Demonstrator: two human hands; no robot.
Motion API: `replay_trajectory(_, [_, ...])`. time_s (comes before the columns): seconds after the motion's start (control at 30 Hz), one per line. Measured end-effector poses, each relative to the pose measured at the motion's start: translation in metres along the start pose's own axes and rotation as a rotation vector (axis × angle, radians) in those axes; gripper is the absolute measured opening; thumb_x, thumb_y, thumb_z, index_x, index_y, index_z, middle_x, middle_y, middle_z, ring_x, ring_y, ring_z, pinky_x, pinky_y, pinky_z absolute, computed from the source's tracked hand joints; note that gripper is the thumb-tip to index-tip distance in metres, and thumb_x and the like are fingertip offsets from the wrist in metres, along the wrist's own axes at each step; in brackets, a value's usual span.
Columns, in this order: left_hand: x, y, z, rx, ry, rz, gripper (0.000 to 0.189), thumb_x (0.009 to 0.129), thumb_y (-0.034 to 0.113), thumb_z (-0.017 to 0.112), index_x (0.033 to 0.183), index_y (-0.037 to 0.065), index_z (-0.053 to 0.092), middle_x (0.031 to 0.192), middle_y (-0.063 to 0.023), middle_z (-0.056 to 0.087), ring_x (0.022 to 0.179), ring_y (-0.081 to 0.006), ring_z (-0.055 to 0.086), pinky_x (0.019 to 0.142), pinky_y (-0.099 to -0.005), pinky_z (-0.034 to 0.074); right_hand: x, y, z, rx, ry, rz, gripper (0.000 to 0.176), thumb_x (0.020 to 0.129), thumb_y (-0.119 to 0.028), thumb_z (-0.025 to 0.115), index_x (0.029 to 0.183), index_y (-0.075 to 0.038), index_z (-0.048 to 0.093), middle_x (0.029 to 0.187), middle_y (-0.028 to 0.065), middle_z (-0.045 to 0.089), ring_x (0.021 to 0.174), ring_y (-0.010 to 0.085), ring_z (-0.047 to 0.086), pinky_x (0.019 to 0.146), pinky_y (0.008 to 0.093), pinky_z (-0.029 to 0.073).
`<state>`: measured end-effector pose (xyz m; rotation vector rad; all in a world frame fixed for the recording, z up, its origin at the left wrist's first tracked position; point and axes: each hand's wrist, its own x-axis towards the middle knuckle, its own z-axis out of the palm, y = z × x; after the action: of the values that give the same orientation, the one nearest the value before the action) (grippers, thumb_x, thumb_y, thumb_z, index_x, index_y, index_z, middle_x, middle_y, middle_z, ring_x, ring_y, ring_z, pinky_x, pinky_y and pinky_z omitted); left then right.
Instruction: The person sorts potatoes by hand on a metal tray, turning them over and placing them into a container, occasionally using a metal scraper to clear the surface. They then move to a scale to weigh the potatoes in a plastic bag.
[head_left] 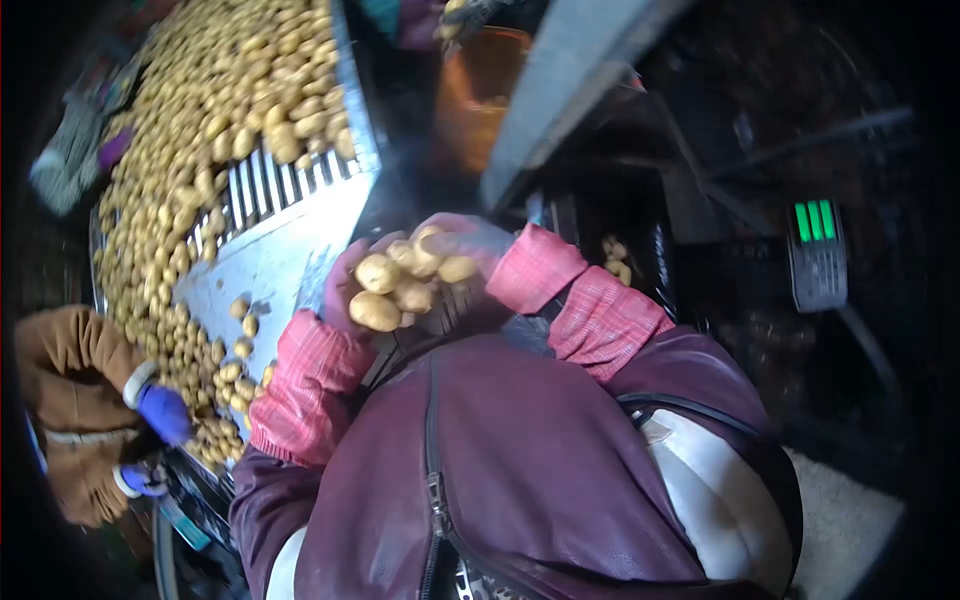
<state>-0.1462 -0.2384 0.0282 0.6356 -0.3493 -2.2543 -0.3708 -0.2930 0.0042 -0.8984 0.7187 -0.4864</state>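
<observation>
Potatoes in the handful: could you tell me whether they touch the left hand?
Touching. The head view shows potatoes lying in the cupped left hand.

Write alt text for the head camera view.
The left hand and right hand, both gloved, cup a handful of potatoes above a maroon jacket. To the left, a conveyor carries many loose potatoes, and a co-worker's blue-gloved hand is at its edge.

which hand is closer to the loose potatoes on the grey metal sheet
Left. The left hand is beside the loose potatoes; the right hand is farther off, beyond the held potatoes that both hands cup.
</observation>
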Motion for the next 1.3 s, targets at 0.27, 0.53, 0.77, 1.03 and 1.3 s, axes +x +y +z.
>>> replay_trajectory(0.27, [0.181,-0.068,0.082,-0.021,-0.308,-0.46,0.049,0.097,0.047,0.048,0.124,0.008,0.056,0.121,-0.0169,0.06,0.1,-0.0342,0.063,0.079,-0.0471,0.053,-0.141,0.011,-0.114,0.491,0.584,-0.151,0.039,0.089,-0.039,0.065,0.115,-0.01,0.064,0.111,0.0082,0.065,0.1,0.0213,0.063,0.087,0.036,0.053])
replay_trajectory(0.53, [0.19,-0.108,0.105,0.157,-0.001,-0.389,0.05,0.093,0.038,0.062,0.133,0.008,0.054,0.126,-0.0171,0.06,0.112,-0.0329,0.061,0.092,-0.0479,0.051,-0.211,0.091,-0.206,0.543,1.094,-0.025,0.038,0.096,-0.024,0.058,0.131,-0.013,0.054,0.11,0.009,0.061,0.089,0.0193,0.06,0.072,0.0318,0.053])
replay_trajectory(0.77, [0.11,-0.059,0.053,0.316,0.175,-0.021,0.046,0.097,0.038,0.057,0.131,0.006,0.054,0.111,-0.0087,0.058,0.092,-0.0177,0.063,0.075,-0.0368,0.059,-0.087,0.048,-0.18,-0.187,0.927,-0.108,0.044,0.093,-0.023,0.063,0.134,-0.011,0.054,0.117,0.0107,0.058,0.078,0.0164,0.062,0.055,0.0245,0.05])
replay_trajectory(1.03, [-0.057,-0.046,-0.04,0.569,0.497,0.567,0.04,0.097,0.032,0.061,0.126,0.004,0.058,0.105,-0.0029,0.061,0.094,-0.0118,0.059,0.076,-0.0277,0.05,0.118,-0.004,0.015,-1.02,0.059,-0.797,0.027,0.09,-0.009,0.062,0.117,-0.003,0.064,0.113,0.0133,0.066,0.101,0.0282,0.063,0.087,0.0372,0.049])
replay_trajectory(1.3, [-0.223,-0.094,-0.082,1.476,1.387,0.863,0.033,0.087,0.024,0.064,0.114,0.005,0.062,0.106,-0.0173,0.061,0.096,-0.0372,0.059,0.083,-0.0442,0.048,0.192,0.025,0.118,-1.627,-0.131,-0.852,0.033,0.085,-0.025,0.066,0.113,-0.009,0.066,0.118,0.0168,0.062,0.109,0.037,0.058,0.097,0.0473,0.044])
